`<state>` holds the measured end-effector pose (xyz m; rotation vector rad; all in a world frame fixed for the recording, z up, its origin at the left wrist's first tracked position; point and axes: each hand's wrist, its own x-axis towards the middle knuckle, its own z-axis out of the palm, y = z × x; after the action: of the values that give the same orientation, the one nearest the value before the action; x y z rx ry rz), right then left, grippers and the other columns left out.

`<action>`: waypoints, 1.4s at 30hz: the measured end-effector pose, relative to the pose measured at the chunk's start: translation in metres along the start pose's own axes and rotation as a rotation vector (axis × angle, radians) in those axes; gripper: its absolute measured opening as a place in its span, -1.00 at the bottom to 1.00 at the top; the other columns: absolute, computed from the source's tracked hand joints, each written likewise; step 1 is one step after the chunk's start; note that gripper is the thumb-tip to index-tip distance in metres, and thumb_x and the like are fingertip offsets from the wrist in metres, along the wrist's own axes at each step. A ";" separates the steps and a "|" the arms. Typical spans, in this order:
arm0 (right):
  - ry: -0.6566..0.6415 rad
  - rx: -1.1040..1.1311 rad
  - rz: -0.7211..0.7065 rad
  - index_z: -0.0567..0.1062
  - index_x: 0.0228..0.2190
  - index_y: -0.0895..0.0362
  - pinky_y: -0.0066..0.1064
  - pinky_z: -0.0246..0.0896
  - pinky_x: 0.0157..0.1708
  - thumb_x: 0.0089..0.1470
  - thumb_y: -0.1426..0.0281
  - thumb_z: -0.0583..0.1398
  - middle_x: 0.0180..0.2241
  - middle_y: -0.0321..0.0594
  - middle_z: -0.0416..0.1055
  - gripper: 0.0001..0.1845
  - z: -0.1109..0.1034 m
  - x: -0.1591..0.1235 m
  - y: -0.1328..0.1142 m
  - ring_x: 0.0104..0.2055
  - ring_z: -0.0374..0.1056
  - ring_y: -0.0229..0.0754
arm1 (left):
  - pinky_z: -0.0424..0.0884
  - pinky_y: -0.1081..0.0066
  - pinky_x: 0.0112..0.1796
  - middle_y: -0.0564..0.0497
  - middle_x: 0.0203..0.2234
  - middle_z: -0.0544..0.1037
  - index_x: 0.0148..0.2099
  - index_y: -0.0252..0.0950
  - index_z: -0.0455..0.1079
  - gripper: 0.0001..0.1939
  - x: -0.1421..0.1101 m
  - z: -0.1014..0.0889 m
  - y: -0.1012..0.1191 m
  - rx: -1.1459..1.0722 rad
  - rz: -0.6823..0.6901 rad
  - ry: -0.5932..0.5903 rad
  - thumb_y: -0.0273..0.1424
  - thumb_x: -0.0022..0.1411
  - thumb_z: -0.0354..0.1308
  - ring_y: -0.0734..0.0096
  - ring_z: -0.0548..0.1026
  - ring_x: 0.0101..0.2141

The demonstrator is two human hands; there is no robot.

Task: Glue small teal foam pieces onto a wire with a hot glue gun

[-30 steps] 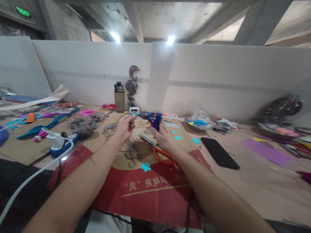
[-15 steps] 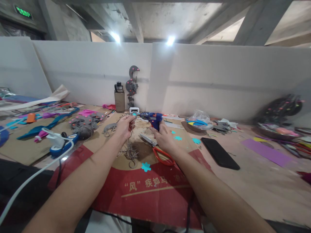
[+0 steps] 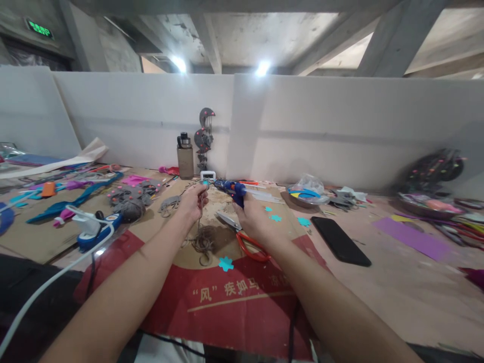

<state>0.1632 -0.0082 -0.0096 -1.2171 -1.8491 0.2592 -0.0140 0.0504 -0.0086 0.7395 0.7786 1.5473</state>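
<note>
My left hand [image 3: 192, 202] is closed in a pinch on a small teal felt flower [image 3: 205, 183], with grey yarn trailing down from the fingers to a loose tangle of yarn [image 3: 204, 238]. My right hand [image 3: 254, 214] is wrapped round a blue hot glue gun [image 3: 235, 188]. Its nozzle points left, close to the flower; whether they touch I cannot tell. Orange-handled scissors [image 3: 252, 248] lie partly under my right wrist. Another teal flower cutout [image 3: 226, 263] lies on the red cardboard [image 3: 170, 297].
Behind my hands stand a bottle [image 3: 185, 159] and a grey moon-shaped hanging ornament [image 3: 204, 138]. A black phone [image 3: 340, 241] and teal cutouts [image 3: 303, 222] lie to the right. At left are a power strip [image 3: 100, 233] with a white cable and a grey pompom-dotted piece [image 3: 132, 199].
The glue gun's rear has tipped slightly lower in my right hand, which has shifted a little left. My left hand keeps its pinch. The whole view has moved slightly.
</note>
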 end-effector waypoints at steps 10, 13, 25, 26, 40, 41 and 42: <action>-0.092 0.417 0.455 0.29 -0.39 0.12 -0.44 0.21 -0.56 -0.02 0.45 0.06 -0.52 -0.31 0.36 -0.94 0.006 0.027 0.035 -0.62 0.20 -0.32 | 0.24 0.64 -0.68 0.12 -0.66 0.38 -0.42 -0.36 0.33 -0.88 -0.005 0.004 -0.002 0.036 -0.025 0.010 -0.59 -0.08 0.18 0.65 0.33 -0.67; -0.164 0.274 0.512 0.32 -0.47 0.12 -0.41 0.21 -0.52 -0.08 0.45 0.14 -0.61 -0.30 0.33 -0.96 0.012 0.032 0.047 -0.57 0.27 -0.24 | 0.22 0.62 -0.67 0.11 -0.66 0.38 -0.43 -0.36 0.33 -0.87 -0.013 0.009 -0.004 0.080 -0.013 -0.056 -0.58 -0.11 0.20 0.64 0.32 -0.66; 0.114 0.442 0.347 0.25 -0.41 0.12 -0.30 0.22 -0.25 -0.05 0.20 0.13 -0.40 -0.22 0.35 -0.75 0.015 0.020 0.024 -0.30 0.31 -0.17 | 0.13 0.60 -0.60 0.15 -0.66 0.35 -0.52 -0.35 0.32 -0.78 -0.021 0.018 -0.018 0.299 0.165 -0.101 -0.49 -0.23 0.32 0.67 0.26 -0.63; 0.067 0.625 0.356 0.22 -0.40 0.10 -0.32 0.24 -0.29 -0.09 0.19 0.17 -0.42 -0.28 0.34 -0.71 0.021 0.017 0.016 -0.34 0.31 -0.21 | 0.14 0.60 -0.59 0.15 -0.67 0.35 -0.52 -0.35 0.32 -0.79 -0.023 0.019 -0.018 0.312 0.187 -0.102 -0.48 -0.23 0.32 0.67 0.26 -0.63; 0.062 0.811 0.355 0.31 -0.46 0.12 -0.55 -0.02 -0.65 -0.09 0.32 0.15 -0.59 -0.44 0.20 -0.86 0.025 0.011 0.001 -0.61 0.07 -0.40 | 0.34 0.56 -0.49 0.04 -0.51 0.48 -0.35 -0.36 0.40 -0.71 -0.038 0.030 -0.020 0.229 0.060 -0.210 -0.46 -0.20 0.36 0.59 0.40 -0.55; 0.085 0.736 0.323 0.33 -0.46 0.12 -0.53 0.01 -0.61 -0.07 0.30 0.14 -0.57 -0.43 0.22 -0.86 0.024 0.012 0.004 -0.59 0.10 -0.38 | 0.35 0.56 -0.49 0.04 -0.51 0.48 -0.35 -0.37 0.41 -0.73 -0.039 0.032 -0.019 0.231 0.048 -0.226 -0.47 -0.19 0.35 0.59 0.41 -0.54; 0.108 0.669 0.285 0.34 -0.46 0.13 -0.51 0.05 -0.57 -0.06 0.29 0.13 -0.56 -0.41 0.25 -0.85 0.023 0.012 0.005 -0.56 0.13 -0.36 | 0.36 0.57 -0.48 0.04 -0.51 0.48 -0.36 -0.38 0.42 -0.75 -0.040 0.032 -0.019 0.233 0.039 -0.236 -0.48 -0.17 0.34 0.60 0.41 -0.54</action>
<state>0.1477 0.0108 -0.0195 -0.9808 -1.3222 0.8743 0.0276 0.0147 -0.0070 1.0934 0.7774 1.3854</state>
